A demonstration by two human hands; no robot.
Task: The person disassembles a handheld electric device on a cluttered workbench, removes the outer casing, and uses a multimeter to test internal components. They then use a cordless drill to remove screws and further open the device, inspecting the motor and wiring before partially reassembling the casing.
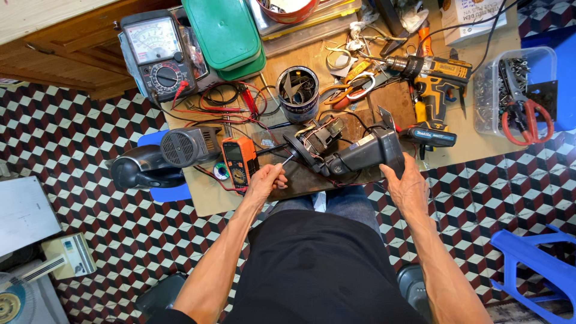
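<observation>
My left hand (266,180) is closed around a screwdriver (287,159) whose tip points at the open end of a black appliance body (351,153) lying on the low wooden bench (204,201). The exposed motor and wiring (321,135) show at that open end. My right hand (410,187) grips the black housing at its right end, holding it against the bench. An orange digital multimeter (240,163) lies just left of my left hand.
A black hair dryer shell (159,159) sits at the bench's left edge. Behind are an analog meter (157,54), green lids (225,33), a tin can (298,91), a cordless drill (435,81), and a clear box with red-handled pliers (519,99). A blue stool (540,270) stands right.
</observation>
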